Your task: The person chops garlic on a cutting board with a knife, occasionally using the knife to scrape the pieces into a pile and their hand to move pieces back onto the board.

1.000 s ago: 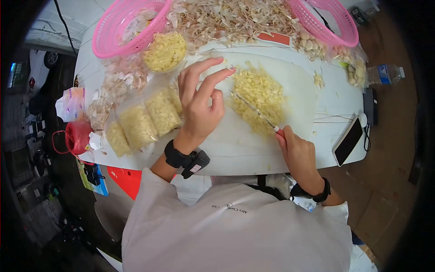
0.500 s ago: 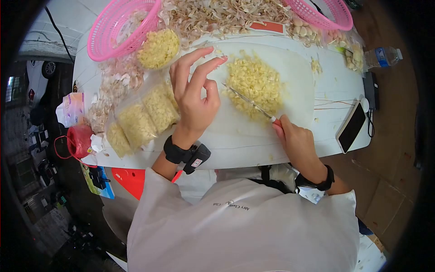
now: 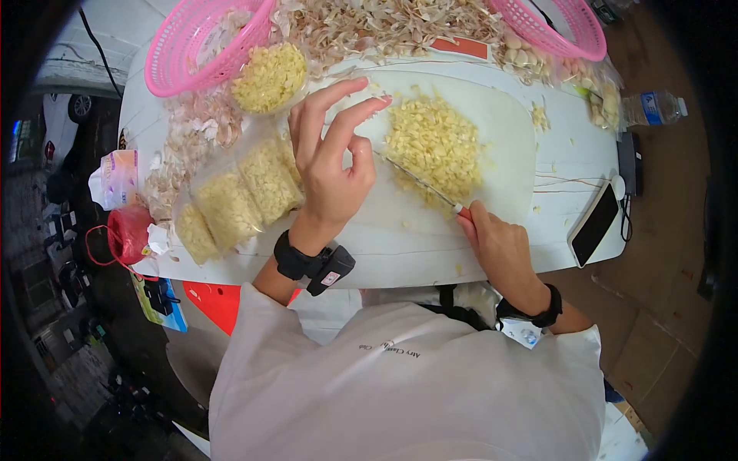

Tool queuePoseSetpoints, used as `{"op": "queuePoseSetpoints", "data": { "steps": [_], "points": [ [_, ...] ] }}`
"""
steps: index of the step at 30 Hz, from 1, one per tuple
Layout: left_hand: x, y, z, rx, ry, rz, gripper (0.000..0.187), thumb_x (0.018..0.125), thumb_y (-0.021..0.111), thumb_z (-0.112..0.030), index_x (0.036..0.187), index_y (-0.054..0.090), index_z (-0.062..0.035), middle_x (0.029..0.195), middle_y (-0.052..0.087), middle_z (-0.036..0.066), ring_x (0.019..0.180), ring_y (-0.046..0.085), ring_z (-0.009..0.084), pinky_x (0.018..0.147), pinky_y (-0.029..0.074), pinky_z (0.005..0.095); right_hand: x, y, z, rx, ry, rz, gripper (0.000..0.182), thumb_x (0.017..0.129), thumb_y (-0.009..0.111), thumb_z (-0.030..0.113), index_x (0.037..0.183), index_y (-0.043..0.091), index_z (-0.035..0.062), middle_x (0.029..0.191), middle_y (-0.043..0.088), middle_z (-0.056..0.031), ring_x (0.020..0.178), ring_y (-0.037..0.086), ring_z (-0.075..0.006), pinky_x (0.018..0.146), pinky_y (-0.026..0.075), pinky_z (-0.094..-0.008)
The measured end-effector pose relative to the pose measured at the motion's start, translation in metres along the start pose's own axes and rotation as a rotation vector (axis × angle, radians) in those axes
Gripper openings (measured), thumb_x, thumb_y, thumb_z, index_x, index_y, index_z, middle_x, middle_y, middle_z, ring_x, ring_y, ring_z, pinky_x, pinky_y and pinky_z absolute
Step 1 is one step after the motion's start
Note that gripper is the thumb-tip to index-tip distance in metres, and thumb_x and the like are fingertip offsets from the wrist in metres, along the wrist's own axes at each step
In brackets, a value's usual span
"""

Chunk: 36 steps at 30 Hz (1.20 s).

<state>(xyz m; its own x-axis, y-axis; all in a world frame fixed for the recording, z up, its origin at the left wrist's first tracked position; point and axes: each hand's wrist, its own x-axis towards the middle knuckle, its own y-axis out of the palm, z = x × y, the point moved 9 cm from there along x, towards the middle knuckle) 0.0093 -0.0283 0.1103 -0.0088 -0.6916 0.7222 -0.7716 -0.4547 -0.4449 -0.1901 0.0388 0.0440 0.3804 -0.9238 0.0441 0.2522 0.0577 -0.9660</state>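
Note:
A heap of chopped pale-yellow garlic [image 3: 437, 138] lies on a white cutting board [image 3: 507, 146]. My right hand [image 3: 500, 238] is wrapped round the handle of a knife [image 3: 421, 181], whose blade rests along the heap's lower left side. Over the board's left edge is my left hand [image 3: 332, 154], fingers apart and curved, holding nothing. Bits of garlic cling to its fingertips. Just left of it lie clear bags of chopped garlic [image 3: 231, 206], and behind them stands a full round container of garlic pieces [image 3: 269, 78].
Pink baskets [image 3: 173, 58] stand at the back left and back right, with garlic skins [image 3: 384, 27] piled between them. A phone [image 3: 595, 223], a water bottle [image 3: 653, 109] and bagged garlic cloves [image 3: 603, 100] are on the right. Red twine [image 3: 129, 233] and a tissue pack [image 3: 119, 179] sit at the left.
The knife and my right hand have shifted slightly down and left. My left hand keeps its pose, and the view has tilted a little.

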Motion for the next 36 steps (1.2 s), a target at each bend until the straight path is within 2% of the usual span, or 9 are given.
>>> {"op": "queuePoseSetpoints", "data": {
  "steps": [5, 8, 13, 15, 19, 23, 26, 31, 36],
  "points": [
    [-0.001, 0.001, 0.003, -0.004, -0.033, 0.014, 0.049, 0.064, 0.049, 0.012, 0.102, 0.072, -0.0095, 0.116, 0.062, 0.007, 0.099, 0.055, 0.0249, 0.085, 0.040, 0.0347, -0.001, 0.012, -0.004, -0.046, -0.007, -0.054, 0.026, 0.094, 0.063, 0.029, 0.083, 0.049, 0.0104, 0.053, 0.054, -0.0053, 0.040, 0.053, -0.0235, 0.035, 0.041, -0.0355],
    [0.000, 0.002, 0.002, 0.032, -0.006, 0.038, 0.047, 0.066, 0.044, 0.014, 0.100, 0.071, -0.0030, 0.115, 0.063, 0.011, 0.104, 0.056, 0.0255, 0.074, 0.047, 0.0297, 0.001, 0.010, 0.001, -0.114, -0.010, -0.077, 0.026, 0.093, 0.064, 0.031, 0.083, 0.050, 0.0110, 0.052, 0.052, -0.0037, 0.039, 0.053, -0.0219, 0.035, 0.041, -0.0348],
    [0.000, 0.003, 0.002, 0.032, 0.000, 0.034, 0.047, 0.066, 0.044, 0.014, 0.101, 0.072, -0.0033, 0.115, 0.063, 0.011, 0.104, 0.056, 0.0253, 0.076, 0.047, 0.0297, 0.003, 0.010, -0.006, -0.095, -0.025, -0.046, 0.026, 0.094, 0.063, 0.031, 0.083, 0.050, 0.0104, 0.050, 0.052, -0.0043, 0.039, 0.054, -0.0233, 0.035, 0.042, -0.0350],
    [0.001, 0.002, 0.001, 0.036, 0.001, 0.036, 0.047, 0.067, 0.044, 0.013, 0.101, 0.072, -0.0035, 0.114, 0.063, 0.011, 0.103, 0.056, 0.0253, 0.077, 0.046, 0.0297, 0.004, 0.002, -0.009, 0.076, -0.001, -0.067, 0.027, 0.095, 0.062, 0.029, 0.083, 0.050, 0.0094, 0.052, 0.055, -0.0064, 0.040, 0.055, -0.0255, 0.036, 0.043, -0.0356],
    [0.001, 0.002, -0.001, 0.074, 0.033, 0.042, 0.048, 0.067, 0.044, 0.013, 0.101, 0.072, -0.0039, 0.115, 0.064, 0.011, 0.103, 0.056, 0.0249, 0.076, 0.046, 0.0293, 0.004, -0.004, -0.012, 0.003, 0.078, -0.004, 0.026, 0.095, 0.061, 0.028, 0.083, 0.049, 0.0085, 0.055, 0.059, -0.0084, 0.043, 0.057, -0.0269, 0.037, 0.043, -0.0365],
    [0.001, 0.003, 0.003, 0.010, -0.032, 0.021, 0.048, 0.066, 0.044, 0.014, 0.101, 0.072, -0.0040, 0.115, 0.064, 0.010, 0.103, 0.056, 0.0255, 0.078, 0.046, 0.0307, 0.004, 0.003, -0.015, -0.054, 0.028, -0.037, 0.027, 0.096, 0.060, 0.030, 0.083, 0.049, 0.0091, 0.051, 0.054, -0.0065, 0.041, 0.055, -0.0252, 0.037, 0.043, -0.0352],
    [0.000, 0.004, 0.001, 0.019, 0.003, 0.026, 0.049, 0.064, 0.049, 0.013, 0.102, 0.072, -0.0093, 0.116, 0.062, 0.008, 0.102, 0.056, 0.0253, 0.088, 0.040, 0.0362, 0.004, 0.004, -0.010, -0.108, -0.017, -0.072, 0.028, 0.097, 0.058, 0.032, 0.082, 0.049, 0.0098, 0.048, 0.048, -0.0045, 0.037, 0.051, -0.0232, 0.036, 0.043, -0.0338],
    [-0.001, 0.004, 0.005, 0.008, -0.036, 0.055, 0.049, 0.065, 0.050, 0.013, 0.103, 0.072, -0.0095, 0.117, 0.062, 0.008, 0.103, 0.056, 0.0255, 0.089, 0.040, 0.0360, 0.011, -0.002, -0.014, -0.070, -0.007, 0.016, 0.029, 0.098, 0.056, 0.030, 0.081, 0.049, 0.0083, 0.051, 0.055, -0.0081, 0.039, 0.054, -0.0244, 0.035, 0.042, -0.0349],
    [-0.002, 0.004, 0.004, 0.014, -0.031, 0.050, 0.049, 0.065, 0.050, 0.012, 0.103, 0.072, -0.0095, 0.117, 0.062, 0.008, 0.103, 0.056, 0.0258, 0.090, 0.040, 0.0371, 0.011, -0.018, -0.020, 0.024, 0.050, -0.036, 0.027, 0.099, 0.055, 0.027, 0.083, 0.047, 0.0068, 0.052, 0.056, -0.0105, 0.041, 0.056, -0.0284, 0.036, 0.042, -0.0379]
  ]
}}
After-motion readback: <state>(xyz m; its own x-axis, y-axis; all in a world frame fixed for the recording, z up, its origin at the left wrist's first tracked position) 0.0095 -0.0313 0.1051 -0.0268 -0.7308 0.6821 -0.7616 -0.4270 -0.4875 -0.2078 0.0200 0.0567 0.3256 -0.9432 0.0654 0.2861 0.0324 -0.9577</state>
